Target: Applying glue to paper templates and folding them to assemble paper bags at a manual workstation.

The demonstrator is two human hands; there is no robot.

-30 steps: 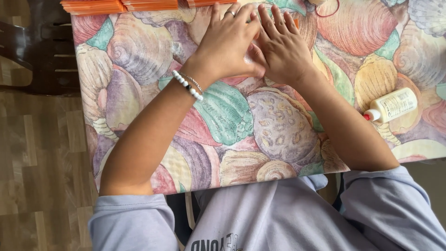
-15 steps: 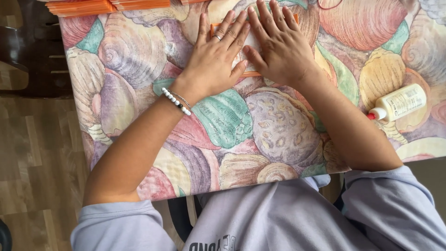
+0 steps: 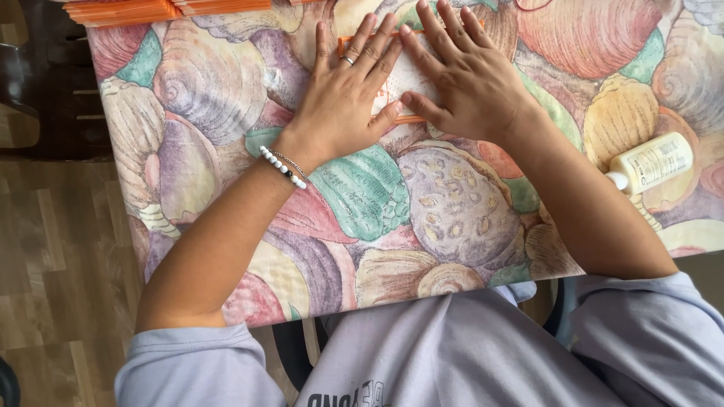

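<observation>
Both of my hands lie flat, fingers spread, on a small white paper piece with orange edges (image 3: 401, 79) on the table. My left hand (image 3: 343, 98) covers the paper's left part; it wears a ring, and a bead bracelet is on the wrist. My right hand (image 3: 467, 79) presses on the paper's right part, its thumb at the lower orange edge. Most of the paper is hidden under my palms.
The table (image 3: 226, 151) wears a cloth with large pastel shell prints. A stack of orange sheets (image 3: 151, 9) lies at the far left edge. A white glue bottle (image 3: 652, 162) lies on its side at the right. A dark chair (image 3: 30, 83) stands on the wooden floor to the left.
My hands have spread from a closer, overlapping pose to lying flat side by side on the paper. The view has shifted slightly.
</observation>
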